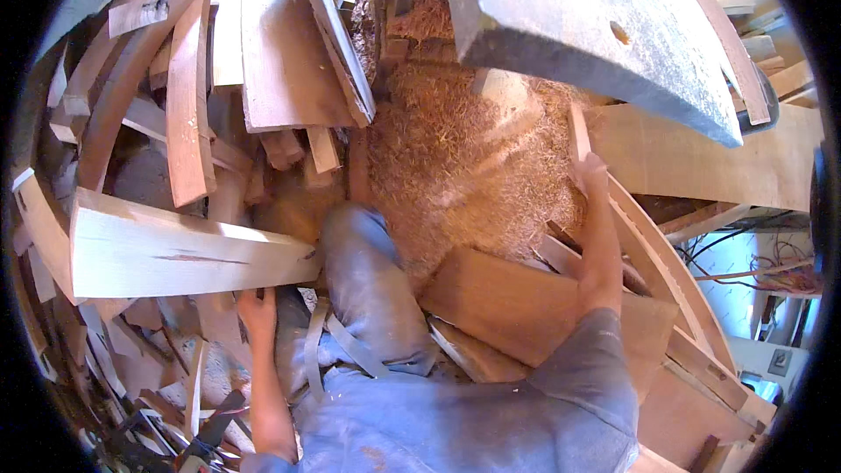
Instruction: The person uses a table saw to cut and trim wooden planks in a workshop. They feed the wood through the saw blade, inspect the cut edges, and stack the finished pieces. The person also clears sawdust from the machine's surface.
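On the left, a long pale board (188, 250) with a dark crack in its face reaches across to my bent knee. My left hand (257, 311) is closed at its lower edge, the fingertips partly hidden there. My right hand (591, 173), on the right, is closed around a narrow wooden strip (579, 130), whose upper end sticks up past my fingers. Below my right forearm leans a broad brown board (499, 305). In front of me, between my hands, a thick bed of wood shavings (464, 158) covers the floor.
A large grey-white slab (596, 26) with a hole overhangs the far right. Wide boards (293, 44) and curved offcuts (188, 105) crowd the left. Long planks (666, 271) lean along the right, near tangled cables (771, 267). Scrap wood lies at lower left.
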